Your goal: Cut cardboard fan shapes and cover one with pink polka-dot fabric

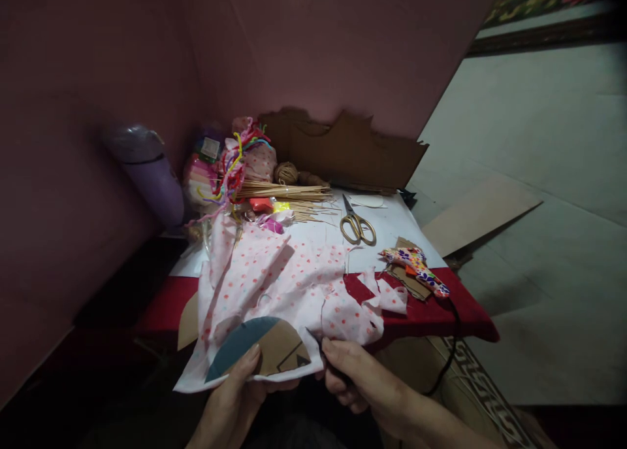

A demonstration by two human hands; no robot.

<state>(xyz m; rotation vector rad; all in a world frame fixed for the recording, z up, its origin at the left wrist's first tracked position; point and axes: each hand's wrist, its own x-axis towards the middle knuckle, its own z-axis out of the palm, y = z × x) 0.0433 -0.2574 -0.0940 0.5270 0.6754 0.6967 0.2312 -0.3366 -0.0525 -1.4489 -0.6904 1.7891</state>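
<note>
My left hand (240,383) grips the near edge of a white cloth with pink and red dots (304,266), its thumb pressing on a half-round cardboard piece (274,344), partly blue, that lies on the cloth. Beside the cardboard's right end, my right hand (350,374) is closed around what looks like dark scissors, mostly hidden by the fingers, at a cut edge of the cloth. The cloth spreads across the table, with ragged strips at its right side.
Gold-handled scissors (357,227) lie on white paper (392,230). A patterned glue gun (416,266) rests on cardboard at the right, its cord hanging down. Behind are wooden sticks (284,191), twine (287,173), pipe cleaners (238,148), a purple bottle (151,174) and torn cardboard (343,148).
</note>
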